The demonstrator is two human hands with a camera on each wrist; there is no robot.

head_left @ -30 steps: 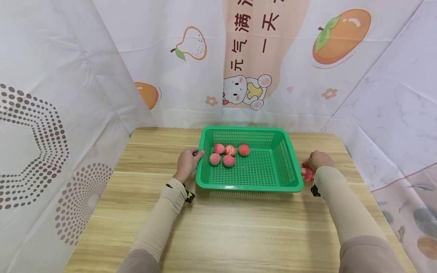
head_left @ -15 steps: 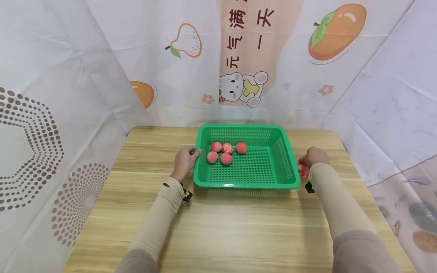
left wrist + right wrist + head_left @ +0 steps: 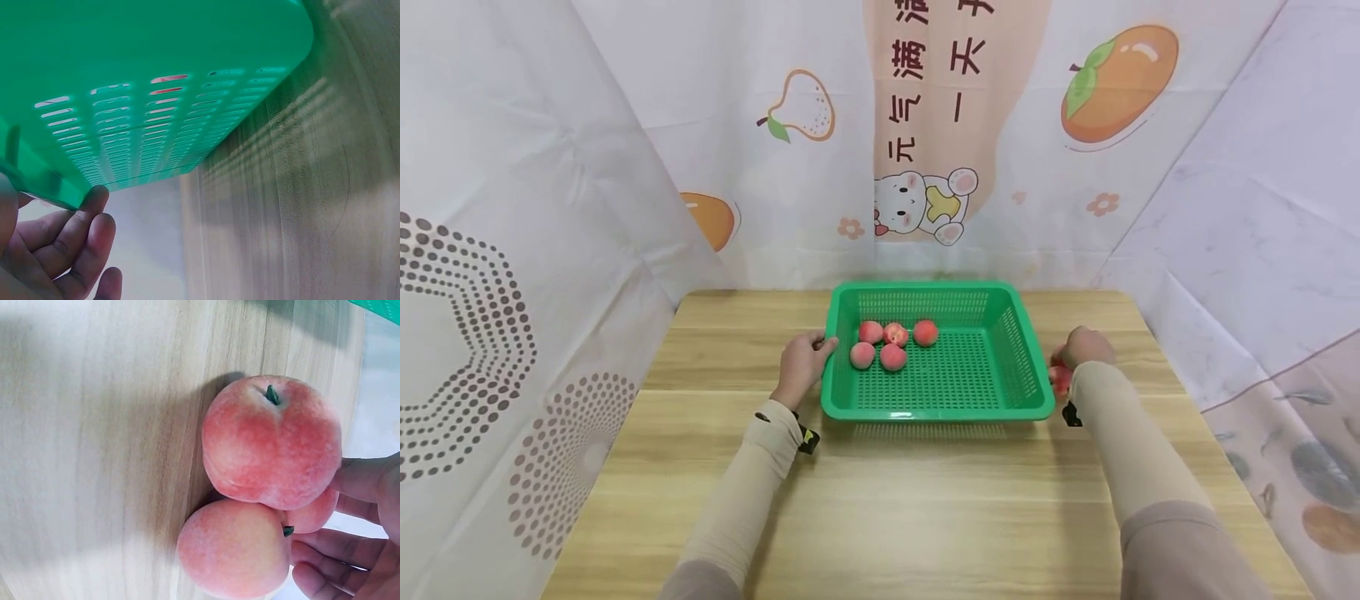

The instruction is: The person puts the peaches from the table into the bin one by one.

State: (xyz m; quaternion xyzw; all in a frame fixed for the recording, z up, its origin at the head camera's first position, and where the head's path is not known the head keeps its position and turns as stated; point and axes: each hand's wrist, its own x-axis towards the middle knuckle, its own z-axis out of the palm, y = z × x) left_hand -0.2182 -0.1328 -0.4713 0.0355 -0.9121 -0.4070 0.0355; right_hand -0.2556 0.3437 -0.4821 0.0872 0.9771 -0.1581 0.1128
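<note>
Five peaches (image 3: 892, 358) lie in the green basket (image 3: 936, 414), its long axis running left to right, its left rim (image 3: 828, 379) pinched by your left hand (image 3: 800, 367). Your right hand (image 3: 1088, 348) touches three more peaches (image 3: 272, 450) alongside, its grip impossible to tell.

Hanging backdrop cloth (image 3: 1015, 242), peach-coloured panel (image 3: 937, 117): dark red Chinese characters, sideways, reading upward. Left column (image 3: 907, 60): 元气满满, last one near the top edge. Right column (image 3: 966, 57): 一天, then one cropped, unread. Black wrist device (image 3: 808, 439), left arm: yellow-green mark, too small to read.
</note>
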